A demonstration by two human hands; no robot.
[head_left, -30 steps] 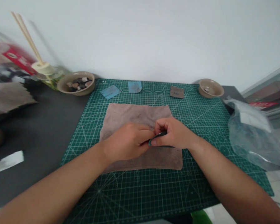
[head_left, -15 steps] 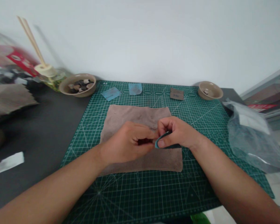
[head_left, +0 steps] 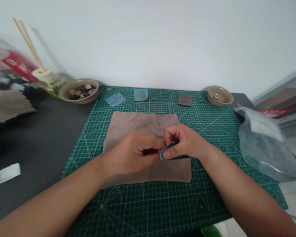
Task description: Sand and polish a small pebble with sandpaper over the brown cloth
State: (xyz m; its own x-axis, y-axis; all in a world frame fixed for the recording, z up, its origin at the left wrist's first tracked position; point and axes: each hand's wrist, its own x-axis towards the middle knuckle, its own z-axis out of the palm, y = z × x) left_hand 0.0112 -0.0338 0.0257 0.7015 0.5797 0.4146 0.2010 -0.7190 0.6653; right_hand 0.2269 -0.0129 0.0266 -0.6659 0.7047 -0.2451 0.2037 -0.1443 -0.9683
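Note:
My right hand (head_left: 181, 143) pinches a curled piece of sandpaper (head_left: 174, 144), dark on one face and blue at its folded edge. Against that fold, the thumb and fingertips of my left hand (head_left: 135, 151) are closed on something small. Only a pale sliver of it shows; the fingers and the sandpaper hide the rest. Both hands meet above a brown cloth (head_left: 148, 121) spread on a green cutting mat (head_left: 160, 204).
Two blue sandpaper squares (head_left: 115, 99) and a brown-grey one (head_left: 185, 99) lie along the mat's back. A bowl of stones (head_left: 64, 93) stands left, a smaller bowl (head_left: 220, 98) right. A reed diffuser (head_left: 45, 75) is back left; a clear plastic bag (head_left: 266, 148) lies right.
The whole view has shifted slightly, so everything sits a little further left. Both hands keep the same grips, with the sandpaper still against the left fingertips.

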